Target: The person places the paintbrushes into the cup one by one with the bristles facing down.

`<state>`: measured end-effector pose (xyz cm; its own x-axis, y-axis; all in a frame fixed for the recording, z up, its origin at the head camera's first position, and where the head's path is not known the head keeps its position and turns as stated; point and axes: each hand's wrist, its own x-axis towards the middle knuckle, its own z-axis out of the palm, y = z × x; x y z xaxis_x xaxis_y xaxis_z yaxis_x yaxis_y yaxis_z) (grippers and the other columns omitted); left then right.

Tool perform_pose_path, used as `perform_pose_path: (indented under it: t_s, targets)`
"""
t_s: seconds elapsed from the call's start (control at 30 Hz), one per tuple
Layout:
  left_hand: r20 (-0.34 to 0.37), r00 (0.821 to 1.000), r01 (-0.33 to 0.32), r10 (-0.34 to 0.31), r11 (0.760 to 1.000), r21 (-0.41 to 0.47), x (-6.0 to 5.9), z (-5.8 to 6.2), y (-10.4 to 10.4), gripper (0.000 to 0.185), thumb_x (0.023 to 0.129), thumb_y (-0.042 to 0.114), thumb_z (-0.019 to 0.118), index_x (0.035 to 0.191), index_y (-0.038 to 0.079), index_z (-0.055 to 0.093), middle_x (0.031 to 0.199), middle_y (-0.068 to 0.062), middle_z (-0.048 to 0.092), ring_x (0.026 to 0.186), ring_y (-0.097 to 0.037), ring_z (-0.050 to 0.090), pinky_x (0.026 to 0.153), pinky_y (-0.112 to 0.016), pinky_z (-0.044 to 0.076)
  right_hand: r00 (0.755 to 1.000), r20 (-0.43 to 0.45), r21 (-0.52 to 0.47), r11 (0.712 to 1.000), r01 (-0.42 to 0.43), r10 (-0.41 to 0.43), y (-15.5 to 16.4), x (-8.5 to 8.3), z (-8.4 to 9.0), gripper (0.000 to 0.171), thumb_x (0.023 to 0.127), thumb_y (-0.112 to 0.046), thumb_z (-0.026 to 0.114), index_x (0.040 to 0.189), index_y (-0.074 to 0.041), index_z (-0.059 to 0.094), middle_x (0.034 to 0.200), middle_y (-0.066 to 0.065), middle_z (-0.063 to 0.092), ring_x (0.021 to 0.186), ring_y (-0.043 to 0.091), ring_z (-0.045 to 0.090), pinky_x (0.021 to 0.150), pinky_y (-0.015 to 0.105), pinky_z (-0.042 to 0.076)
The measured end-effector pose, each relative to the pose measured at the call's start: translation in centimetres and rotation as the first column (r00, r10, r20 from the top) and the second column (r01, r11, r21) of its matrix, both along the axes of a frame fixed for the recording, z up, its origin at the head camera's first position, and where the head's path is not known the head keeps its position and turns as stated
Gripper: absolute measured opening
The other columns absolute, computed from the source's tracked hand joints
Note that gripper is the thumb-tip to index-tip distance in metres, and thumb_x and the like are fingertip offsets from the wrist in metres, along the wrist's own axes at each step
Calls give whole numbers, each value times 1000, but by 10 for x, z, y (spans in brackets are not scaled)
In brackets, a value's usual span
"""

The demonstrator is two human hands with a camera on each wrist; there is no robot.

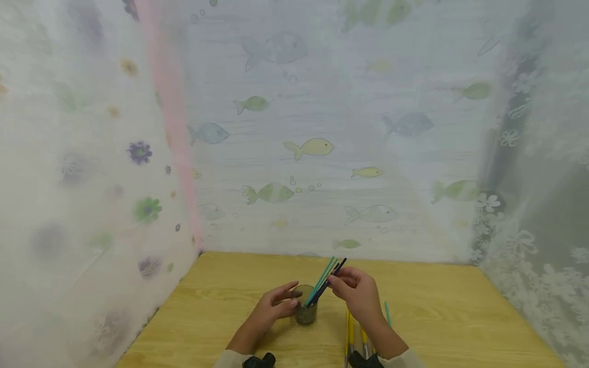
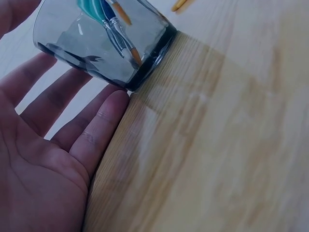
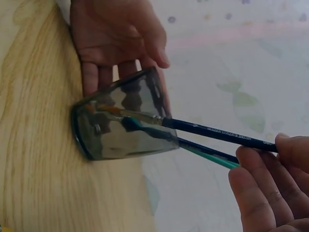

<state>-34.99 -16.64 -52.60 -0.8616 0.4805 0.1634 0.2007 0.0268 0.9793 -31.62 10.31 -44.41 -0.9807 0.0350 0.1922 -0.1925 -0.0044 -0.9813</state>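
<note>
A grey-tinted glass stands on the table with several paintbrushes leaning in it, bristles down. Some have teal handles, others dark blue. My left hand is at the glass's left side. In the left wrist view its fingers extend almost straight along the glass, the fingertips at its wall and base. Above the rim on the right, my right hand pinches a dark blue paintbrush near the handle's end. That brush's bristles are inside the glass; other handles pass close beside the right fingers.
Several yellow-handled paintbrushes lie on the wooden table, partly under the right forearm. A teal-handled brush lies right of that wrist. Patterned translucent curtains enclose the back and both sides.
</note>
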Motion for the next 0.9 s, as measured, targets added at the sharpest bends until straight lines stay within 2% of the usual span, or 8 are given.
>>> perform_pose_path:
  t_s: [0.27,0.57,0.9]
  targets:
    - [-43,999,-19,17,998,-53,7,-3,-10,54,108,20,57,157,3,42,151,-27,52,133,-42,58,99,-38,59,999,-1,36,998,-52,52,-11,-1,-14,27,93,-19,80,111,0,73,104,14,79,96,26,78,84,41,64]
    - [-56,998,-9,7,999,-43,1,-1,-6,53,108,20,58,157,4,44,149,-26,55,130,-35,62,98,-36,59,998,-23,71,995,-63,65,-8,-1,-15,28,95,-21,78,112,0,73,105,16,78,98,28,78,83,40,64]
    - [-61,998,1,-3,999,-34,-2,-1,0,54,107,21,59,156,3,44,146,-28,55,129,-38,62,97,-36,60,997,-16,71,995,-76,77,-3,-2,-15,29,95,-20,77,114,1,73,106,18,78,98,29,78,83,41,64]
